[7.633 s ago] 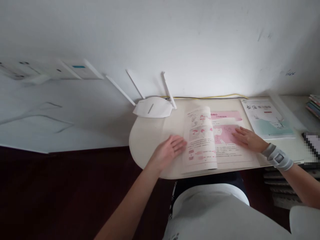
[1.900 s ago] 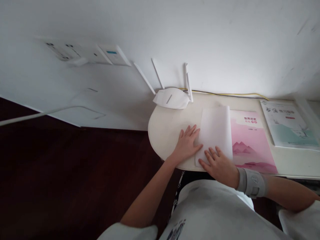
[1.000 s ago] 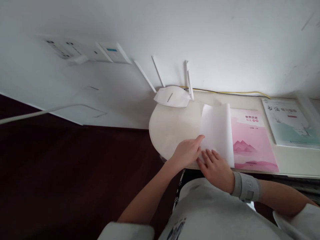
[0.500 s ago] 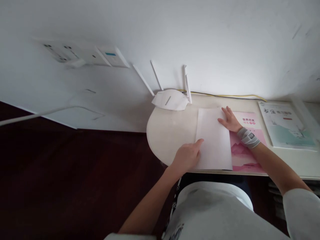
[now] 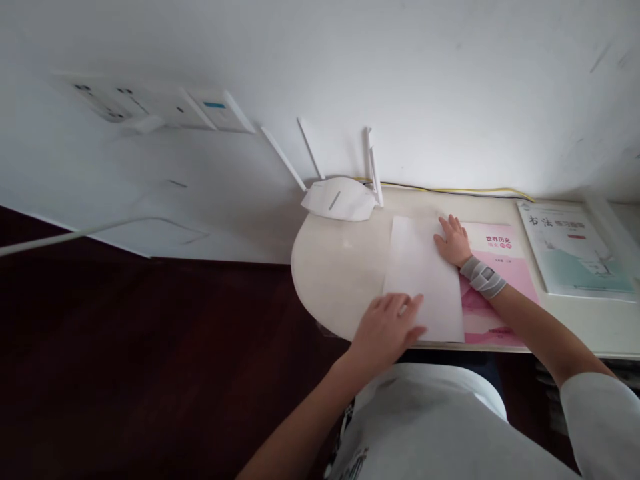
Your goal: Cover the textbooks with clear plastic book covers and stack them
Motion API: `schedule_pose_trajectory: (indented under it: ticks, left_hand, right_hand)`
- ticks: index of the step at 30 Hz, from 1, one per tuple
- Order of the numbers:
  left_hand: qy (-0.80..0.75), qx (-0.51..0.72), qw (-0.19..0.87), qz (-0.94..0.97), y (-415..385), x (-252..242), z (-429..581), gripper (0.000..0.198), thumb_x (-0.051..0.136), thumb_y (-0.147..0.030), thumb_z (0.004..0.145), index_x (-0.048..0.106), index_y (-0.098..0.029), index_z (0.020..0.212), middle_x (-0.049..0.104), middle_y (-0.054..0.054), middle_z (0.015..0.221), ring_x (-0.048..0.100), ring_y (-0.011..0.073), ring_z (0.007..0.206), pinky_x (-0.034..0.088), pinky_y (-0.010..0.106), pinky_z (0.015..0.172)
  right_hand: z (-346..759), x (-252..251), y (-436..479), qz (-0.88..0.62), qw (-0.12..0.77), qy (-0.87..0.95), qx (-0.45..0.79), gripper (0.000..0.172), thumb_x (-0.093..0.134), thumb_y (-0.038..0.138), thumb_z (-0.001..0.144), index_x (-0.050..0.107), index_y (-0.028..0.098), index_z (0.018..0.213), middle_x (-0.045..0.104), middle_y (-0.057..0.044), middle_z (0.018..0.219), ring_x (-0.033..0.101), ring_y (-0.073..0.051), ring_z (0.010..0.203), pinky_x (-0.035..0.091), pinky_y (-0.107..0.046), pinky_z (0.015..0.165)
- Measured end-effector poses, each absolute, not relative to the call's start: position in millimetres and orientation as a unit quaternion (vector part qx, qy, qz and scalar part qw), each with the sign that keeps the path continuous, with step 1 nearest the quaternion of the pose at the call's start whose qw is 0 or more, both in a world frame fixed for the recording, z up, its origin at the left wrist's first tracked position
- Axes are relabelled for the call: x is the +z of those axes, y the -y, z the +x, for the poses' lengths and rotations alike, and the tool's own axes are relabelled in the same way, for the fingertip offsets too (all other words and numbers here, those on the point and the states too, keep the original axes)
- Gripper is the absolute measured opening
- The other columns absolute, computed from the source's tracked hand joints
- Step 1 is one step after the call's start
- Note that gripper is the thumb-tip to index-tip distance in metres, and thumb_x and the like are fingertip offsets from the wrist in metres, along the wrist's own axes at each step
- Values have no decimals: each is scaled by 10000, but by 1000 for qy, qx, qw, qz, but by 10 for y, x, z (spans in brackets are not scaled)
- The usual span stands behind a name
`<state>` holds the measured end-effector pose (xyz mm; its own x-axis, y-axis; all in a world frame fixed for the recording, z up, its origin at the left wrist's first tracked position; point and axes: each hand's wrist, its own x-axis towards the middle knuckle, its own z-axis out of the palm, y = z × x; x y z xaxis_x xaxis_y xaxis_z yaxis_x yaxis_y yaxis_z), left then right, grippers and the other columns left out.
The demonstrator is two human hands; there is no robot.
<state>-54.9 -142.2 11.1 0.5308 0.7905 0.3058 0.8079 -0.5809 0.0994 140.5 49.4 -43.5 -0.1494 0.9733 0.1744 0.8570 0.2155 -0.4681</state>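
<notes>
A white sheet of paper [image 5: 423, 273] lies flat over the left part of a closed pink book [image 5: 497, 267] on the pale desk [image 5: 330, 280]. My left hand [image 5: 387, 330] rests on the sheet's near left corner, fingers stretched out and flat. My right hand [image 5: 454, 241], with a grey band on the wrist, presses the sheet's far right edge with spread fingers, where the paper meets the pink cover.
A white router [image 5: 337, 199] with three antennas stands at the desk's back left by the wall. A yellow cable [image 5: 450, 190] runs along the back edge. A light blue booklet [image 5: 570, 257] lies to the right. Wall sockets [image 5: 150, 110] sit on the left.
My left hand slid from the sheet's left edge onto its near corner and flattened. My right hand stays at the sheet's far right edge, where it went from the near edge half a second before.
</notes>
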Motion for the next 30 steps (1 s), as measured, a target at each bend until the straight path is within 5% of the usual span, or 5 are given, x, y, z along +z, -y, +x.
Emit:
schedule_pose_trajectory:
  ticks: [11,20,30]
  left_hand:
    - [322,-245,151,-902,1610,-194,-409,109,513,-117,849,560,-108,947,600,34,790,539,148,732,382,316,679]
    - [382,-291,125,-868,1785,-371,-455,125,515,-111,846,560,-140,960,595,17,732,523,127,668,371,298,641]
    - [385,-283,109,-872,1822,-219,-412,145,486,-106,856,562,-144,973,602,20,757,548,133,720,419,289,685]
  right_hand:
    - [1580,-400,-829,-561,327,726,228,604,424,526,821,526,110,1247,471,-151,1342,437,-240,1248,315,-394,1080]
    - [1602,-378,-663,-452,258,826,216,691,493,639,760,543,172,1266,260,-97,1488,158,-288,1386,198,-462,1120]
    - [1539,-342,-589,-454,206,857,129,688,406,607,830,446,156,1349,223,-103,1500,111,-277,1395,211,-493,1105]
